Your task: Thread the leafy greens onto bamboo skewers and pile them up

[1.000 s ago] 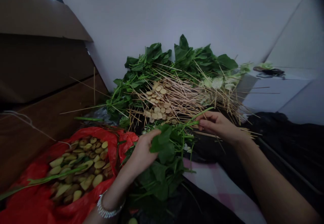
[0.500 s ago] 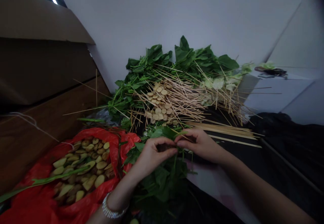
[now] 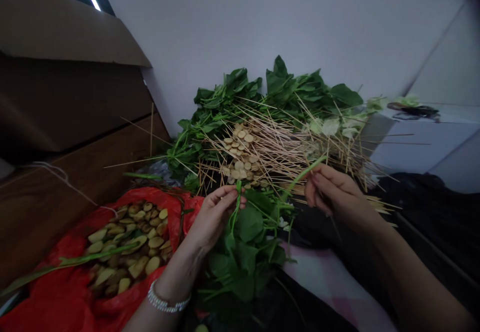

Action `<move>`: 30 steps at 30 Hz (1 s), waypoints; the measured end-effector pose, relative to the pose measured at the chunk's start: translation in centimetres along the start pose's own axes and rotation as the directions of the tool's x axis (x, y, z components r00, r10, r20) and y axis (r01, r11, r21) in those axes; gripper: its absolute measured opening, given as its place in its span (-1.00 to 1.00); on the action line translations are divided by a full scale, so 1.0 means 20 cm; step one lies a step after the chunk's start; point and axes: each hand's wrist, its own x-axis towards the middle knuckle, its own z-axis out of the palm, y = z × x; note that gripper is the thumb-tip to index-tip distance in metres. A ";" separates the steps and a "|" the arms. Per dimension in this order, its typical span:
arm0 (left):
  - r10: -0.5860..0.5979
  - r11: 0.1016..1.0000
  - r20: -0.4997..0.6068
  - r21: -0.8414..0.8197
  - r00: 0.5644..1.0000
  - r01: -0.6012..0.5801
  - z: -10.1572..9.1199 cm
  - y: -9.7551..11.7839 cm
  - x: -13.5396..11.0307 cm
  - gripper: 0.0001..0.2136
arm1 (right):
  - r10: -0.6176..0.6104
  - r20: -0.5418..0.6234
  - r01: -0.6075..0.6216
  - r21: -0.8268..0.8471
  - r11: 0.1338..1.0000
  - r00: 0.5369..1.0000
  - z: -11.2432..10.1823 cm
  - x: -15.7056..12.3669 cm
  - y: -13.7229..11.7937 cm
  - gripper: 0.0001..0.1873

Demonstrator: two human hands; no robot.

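Both hands work at a leafy green bunch. The left hand, fingers almost closed, pinches its stem, and the right hand holds a thin shoot between its fingertips. At nine o'clock, tan slices fill a red plastic bag. At twelve o'clock, wooden skewers and round slices lie over more greens, with plenty left in each pile.

Off to the left there's a red plastic bag of yellowish veggie slices up against a big cardboard box, plus a pink checked cloth and black fabric to the right.
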 end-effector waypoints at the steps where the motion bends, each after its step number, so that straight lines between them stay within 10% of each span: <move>1: -0.009 1.000 -0.025 -0.004 1.000 0.009 0.00 0.00 0.00 -0.73 | 0.023 0.026 -0.024 0.031 0.999 0.999 0.00 0.00 0.00 -0.73; 9: -0.099 0.995 -0.100 -0.020 0.990 0.098 0.01 -0.02 0.00 -0.63 | 0.099 0.281 -0.083 -0.068 0.994 0.955 0.23 0.00 0.09 -0.78; 30: -0.036 0.998 -0.129 0.052 0.991 0.043 0.02 -0.01 0.00 -0.67 | 0.069 0.194 -0.032 -0.191 0.981 0.978 0.32 -0.01 0.13 -0.76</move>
